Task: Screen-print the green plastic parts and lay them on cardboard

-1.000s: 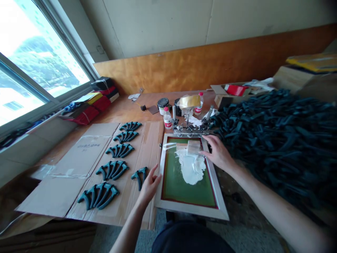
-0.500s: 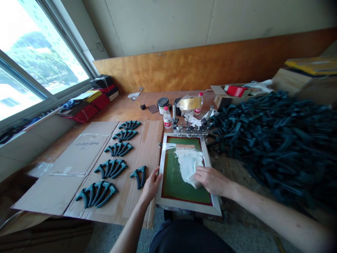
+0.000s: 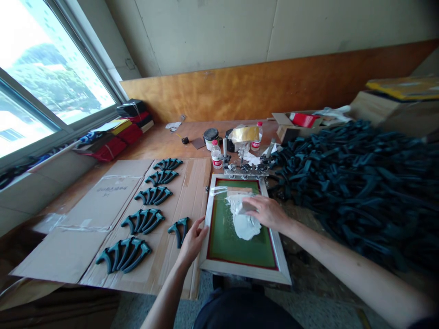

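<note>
A screen printing frame [image 3: 283, 269] with pale wooden rails and a green mesh [image 3: 222, 244] lies flat in front of me. White ink [image 3: 247, 228] is spread thickly over the mesh's middle. In my right hand [image 3: 265, 211] is a small pale squeegee [image 3: 244, 208], tilted over the upper part of the ink. My left hand [image 3: 192, 240] grips the frame's left rail, thumb near the top edge, other fingers partly hidden. A wooden strip [image 3: 240, 190] lies across the mesh's far end. Close to my left hand sit two dark green curved handles [image 3: 178, 230].
Several fanned rows of dark green handles [image 3: 125, 253] lie on flattened cardboard [image 3: 99, 219] at left. A large heap of similar parts [image 3: 343, 173] covers the right side. Behind the frame stand a metal hinge clamp [image 3: 245, 171], a plastic bottle [image 3: 216, 155] and a jar [image 3: 210, 139].
My right hand has moved the squeegee away from me and slightly left, from the ink's near edge to its upper part. My left hand stays at the frame's left rail.
</note>
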Motion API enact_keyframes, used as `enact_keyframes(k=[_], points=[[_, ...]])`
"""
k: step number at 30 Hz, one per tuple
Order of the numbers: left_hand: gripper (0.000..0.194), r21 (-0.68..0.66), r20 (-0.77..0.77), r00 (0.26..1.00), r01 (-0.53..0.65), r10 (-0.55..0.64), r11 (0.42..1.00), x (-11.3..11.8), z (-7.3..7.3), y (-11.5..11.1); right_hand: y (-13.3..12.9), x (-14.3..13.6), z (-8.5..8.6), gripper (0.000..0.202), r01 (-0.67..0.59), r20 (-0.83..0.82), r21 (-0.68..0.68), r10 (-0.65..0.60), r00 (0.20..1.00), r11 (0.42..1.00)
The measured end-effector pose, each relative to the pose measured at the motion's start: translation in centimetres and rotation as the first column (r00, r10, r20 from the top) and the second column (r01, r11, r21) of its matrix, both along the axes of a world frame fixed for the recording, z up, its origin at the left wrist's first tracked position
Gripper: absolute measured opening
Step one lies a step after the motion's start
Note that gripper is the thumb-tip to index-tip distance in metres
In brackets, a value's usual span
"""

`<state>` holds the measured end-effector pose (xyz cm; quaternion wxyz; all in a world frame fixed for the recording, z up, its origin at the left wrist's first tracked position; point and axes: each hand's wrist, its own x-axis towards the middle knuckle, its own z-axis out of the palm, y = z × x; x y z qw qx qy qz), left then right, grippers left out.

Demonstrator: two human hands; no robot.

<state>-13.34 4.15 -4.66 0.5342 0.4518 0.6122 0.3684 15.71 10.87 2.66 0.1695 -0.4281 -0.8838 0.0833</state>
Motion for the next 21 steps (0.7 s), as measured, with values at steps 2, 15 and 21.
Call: enact_keyframes(k=[2, 15, 21], points=[[0.077, -0.013, 0.025, 1.0, -0.002, 0.002, 1.0, -0.1, 1.8, 0.0, 2.7, -0.2, 1.5, 0.05, 0.176, 0.044, 0.031, -0.177, 0.983, 0.984], [0.051, 0.387, 0.335, 0.939, -0.216, 0.081, 0.897, 3.5, 17.5, 8.7, -0.4, 5.4, -5.8, 0.03, 0.292, 0.071, 0.054, -0.295, 0.953, 0.955], [0.055, 0.122, 0.417, 0.886, -0.276, 0.204, 0.953, 7.0, 12.7, 5.5, -3.1, 0.7, -6.3, 0.016, 0.433, 0.064, -0.15, -0.428, 0.901, 0.889]])
